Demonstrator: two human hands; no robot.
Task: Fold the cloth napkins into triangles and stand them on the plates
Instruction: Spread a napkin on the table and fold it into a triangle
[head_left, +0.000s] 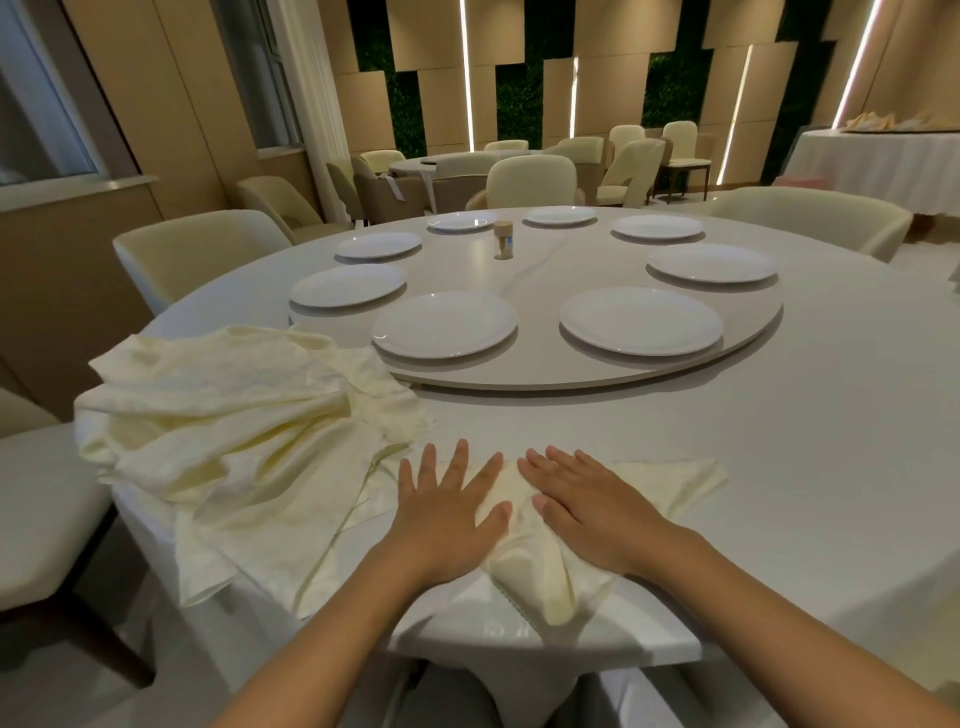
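A cream cloth napkin (670, 480) lies spread at the near edge of the round white table (831, 441), one corner hanging over the rim. My left hand (447, 509) and my right hand (587, 499) press flat on it side by side, fingers straight and spread. A loose pile of cream napkins (228, 426) sits to the left, partly draped over the table edge. Several white plates stand bare on the turntable (753, 332), the nearest two being a left plate (444, 323) and a right plate (641, 319).
A small toothpick jar (503, 239) stands in the middle of the turntable. Cream chairs (202, 249) ring the table. Another round table with chairs stands behind, and a skirted table (878, 166) at the far right.
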